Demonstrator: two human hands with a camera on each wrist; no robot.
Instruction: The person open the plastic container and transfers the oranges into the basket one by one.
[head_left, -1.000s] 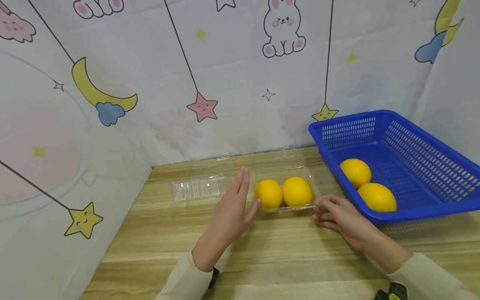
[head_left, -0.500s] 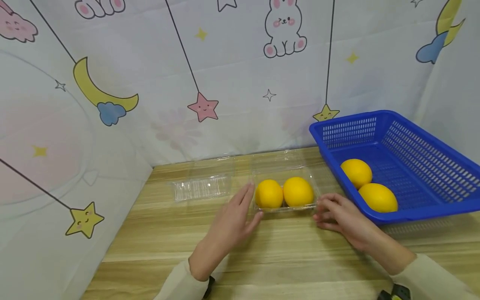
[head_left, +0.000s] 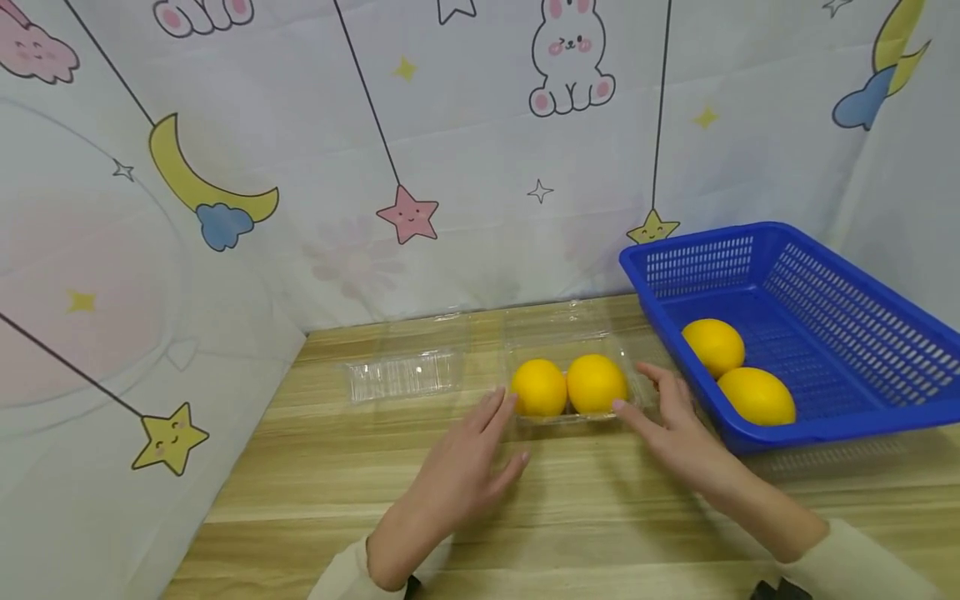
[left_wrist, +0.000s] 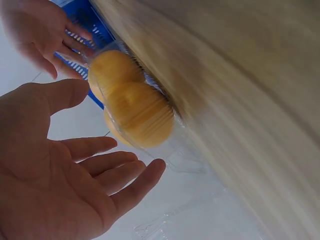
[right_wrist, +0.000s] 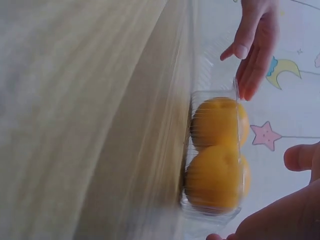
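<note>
Two oranges [head_left: 597, 384] sit side by side in a clear plastic clamshell box [head_left: 557, 341], its lid raised at the back. At the box's front left corner is my left hand [head_left: 459, 467], fingers extended; the left wrist view shows the palm of this hand [left_wrist: 65, 175] with nothing in it. My right hand [head_left: 686, 442] stands at the front right corner with thumb and fingers spread, the thumb tip by the right orange. Whether either hand touches the box is hard to tell.
A blue plastic basket [head_left: 847, 423] with two oranges [head_left: 756, 397] stands to the right, close beside my right hand. Another clear plastic box [head_left: 405, 375] lies open at the left on the wooden table [head_left: 315, 500]. A printed cloth [head_left: 480, 150] hangs behind.
My left hand has drawn back toward me from beside the box. My right hand's bent fingers have spread, and its thumb has moved to the box's front edge. The oranges stay put.
</note>
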